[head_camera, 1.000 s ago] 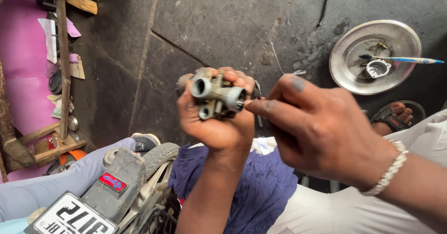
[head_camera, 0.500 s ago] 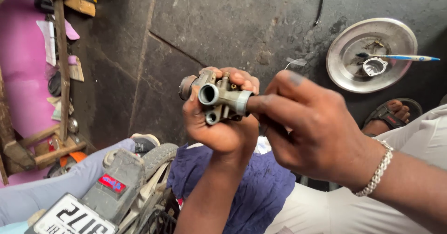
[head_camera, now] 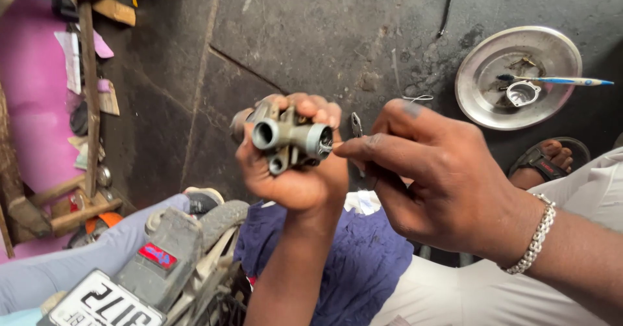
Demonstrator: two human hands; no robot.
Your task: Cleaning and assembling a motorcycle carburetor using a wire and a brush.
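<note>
Left hand (head_camera: 295, 176) grips the carburetor (head_camera: 289, 137) — right hand (head_camera: 441, 183) fingers (head_camera: 363, 149) touch its end.

Two hands: left (head_camera: 295, 180), right (head_camera: 441, 183). One carburetor (head_camera: 289, 137), one metal plate (head_camera: 483, 102), one toothbrush (head_camera: 558, 80), one bracelet (head_camera: 537, 235), one sandal (head_camera: 542, 160).

The carburetor body (head_camera: 285, 141) is a grimy grey metal casting with short round ports, one open bore facing near. It sits mid-scene, held off the floor. A thin tool, seemingly a screwdriver tip, meets its right port.
</note>
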